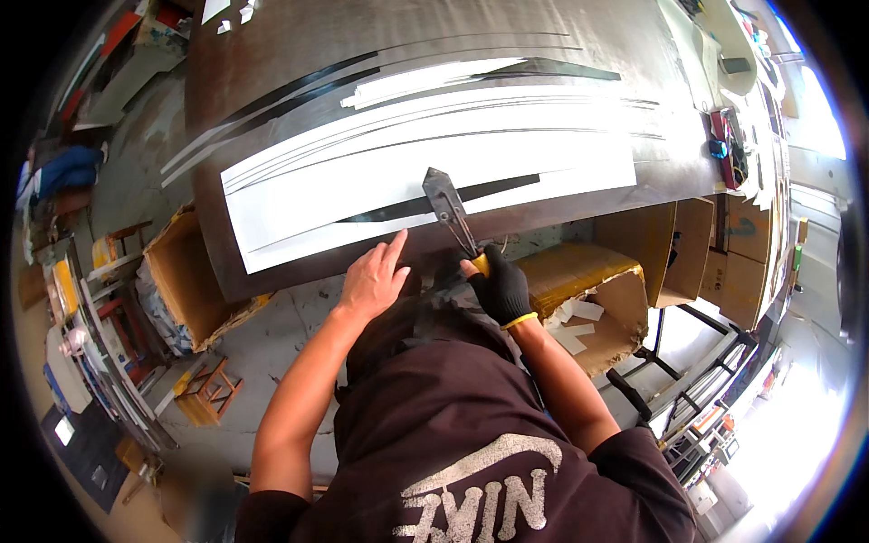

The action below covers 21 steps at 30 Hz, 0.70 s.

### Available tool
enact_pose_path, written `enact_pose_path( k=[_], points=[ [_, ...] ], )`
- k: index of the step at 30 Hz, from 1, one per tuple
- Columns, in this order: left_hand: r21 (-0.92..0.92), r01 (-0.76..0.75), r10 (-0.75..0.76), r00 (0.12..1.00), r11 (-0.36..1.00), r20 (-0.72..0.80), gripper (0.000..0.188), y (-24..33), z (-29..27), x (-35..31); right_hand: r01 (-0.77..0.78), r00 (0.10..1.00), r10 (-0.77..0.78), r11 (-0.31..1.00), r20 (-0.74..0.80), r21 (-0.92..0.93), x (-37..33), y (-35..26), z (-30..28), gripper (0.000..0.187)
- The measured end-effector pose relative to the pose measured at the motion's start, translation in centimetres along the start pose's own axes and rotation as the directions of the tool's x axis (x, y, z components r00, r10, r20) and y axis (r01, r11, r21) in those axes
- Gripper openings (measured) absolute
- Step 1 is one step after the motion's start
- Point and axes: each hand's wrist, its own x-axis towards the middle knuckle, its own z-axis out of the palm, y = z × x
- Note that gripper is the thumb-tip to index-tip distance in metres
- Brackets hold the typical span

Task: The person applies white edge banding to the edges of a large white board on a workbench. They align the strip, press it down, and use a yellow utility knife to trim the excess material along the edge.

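Note:
My right hand (503, 288), in a black knitted glove with a yellow cuff, is closed around the yellow handles of a pair of snips (444, 201). Their broad dark metal head points away from me, over a long white sheet (281, 213). A narrow dark strip (498, 188) lies across the sheet and passes under the snips' head. My bare left hand (373, 279) is at the table's near edge, fingers apart and index finger stretched towards the sheet's front edge. It holds nothing; whether the fingertip touches the sheet I cannot tell.
More thin strips (317, 83) lie farther back on the dark table (453, 27). Below its near edge stand a cardboard box (588, 281) with white scraps at right and another box (186, 281) at left. A small wooden stool (210, 391) stands on the floor at left.

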Motion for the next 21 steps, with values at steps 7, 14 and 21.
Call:
enact_pose_path(
  k=[7,14,21],
  points=[
    [-0.066,0.089,-0.091,0.995,0.994,-0.027,0.073,-0.2,-0.6,-2.7,0.000,1.000,0.000,0.998,-0.007,-0.070,1.0,1.7,0.3,0.040],
    [-0.131,0.211,-0.226,0.968,0.969,-0.109,0.077,1.7,0.7,-4.3,-0.124,0.978,0.119,0.992,-0.170,-0.023,2.7,8.1,-4.7,0.043],
    [-0.189,0.303,-0.329,0.936,0.934,-0.125,0.073,2.8,1.8,-5.7,-0.216,0.921,0.253,0.964,-0.295,0.152,5.6,15.7,-11.1,0.050]
  ],
)
